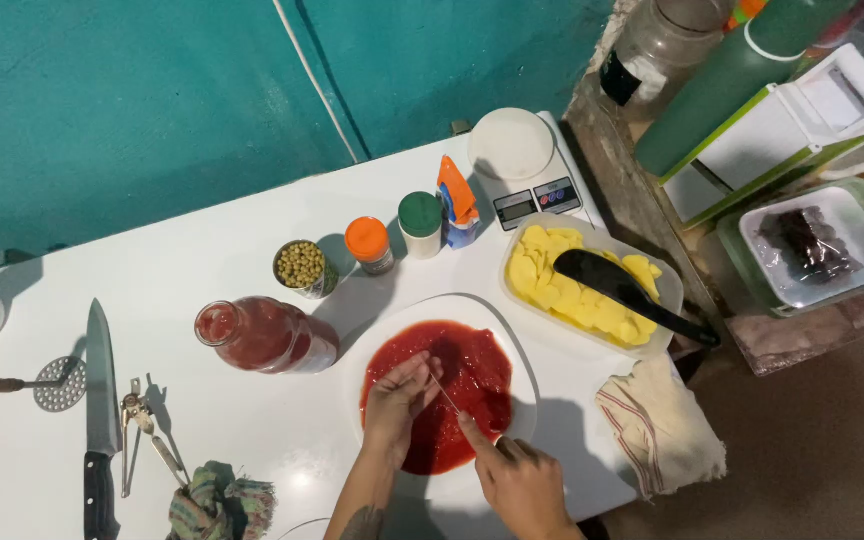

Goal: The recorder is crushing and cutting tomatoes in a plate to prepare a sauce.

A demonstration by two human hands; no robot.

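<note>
I look down at a white plate (512, 330) covered with red tomato sauce (452, 385). My left hand (397, 400) rests on the near side of the sauce, with its fingers bent and pinched together on the sauce. My right hand (517, 480) sits just below the plate's edge and is closed around a thin utensil (444, 393). I think it is a small knife or fork, but it is too thin to tell. Its tip lies in the sauce right beside my left fingers.

To do this well, I think the left fingers should hold the soft bit still and stay clear of the tip. The strokes should be short and slow, so no sauce slips over the rim.

The sauce lies under and between both hands, in the middle of the plate. A glass bottle of tomato sauce (267, 337) lies on its side left of the plate. A tray of yellow potato slices (572, 285) with a black spatula (632, 295) sits to the right. An open can of peas (302, 266) stands behind.
</note>
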